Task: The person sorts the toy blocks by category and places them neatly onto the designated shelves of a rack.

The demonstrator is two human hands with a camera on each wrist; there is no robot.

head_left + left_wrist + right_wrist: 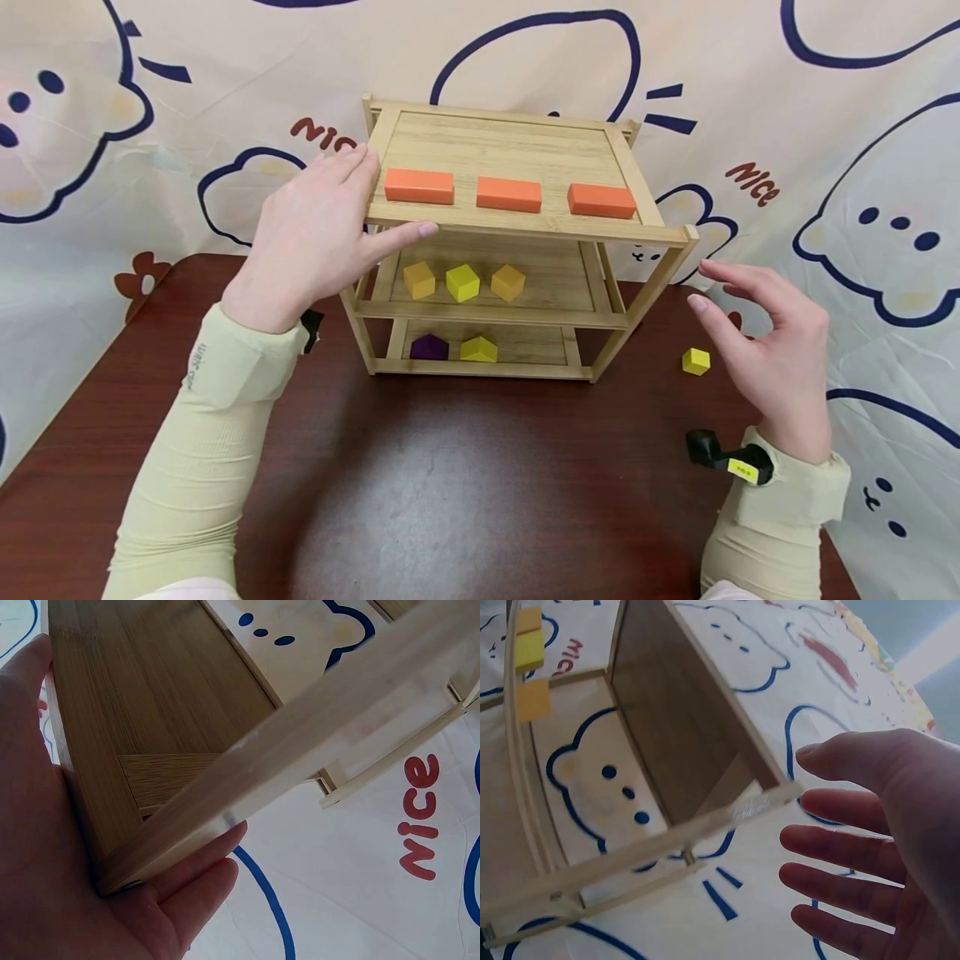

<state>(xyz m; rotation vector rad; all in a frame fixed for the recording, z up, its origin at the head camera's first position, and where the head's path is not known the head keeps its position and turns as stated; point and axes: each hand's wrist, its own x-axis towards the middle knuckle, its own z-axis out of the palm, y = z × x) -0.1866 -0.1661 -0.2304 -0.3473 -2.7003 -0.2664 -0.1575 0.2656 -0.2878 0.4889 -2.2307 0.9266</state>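
Observation:
A three-tier wooden shelf [480, 318] stands on the table. My left hand [318, 225] holds its top left front corner, the thumb along the front edge and the fingers along the side. The left wrist view shows the corner post [172, 840] between thumb and fingers. To the right of the shelf, my right hand [780, 350] hovers apart from it, thumb and fingers spread with nothing between them. On the top tier lie three orange rectangular blocks [508, 194]. The middle tier carries a yellow cube [462, 284] between two orange-yellow cubes [507, 283].
A purple triangular block [430, 347] and a yellow triangular block [478, 349] sit on the bottom tier. One small yellow cube [696, 362] lies on the dark table [465, 483], near the right hand. Behind hangs a patterned white cloth [247, 75].

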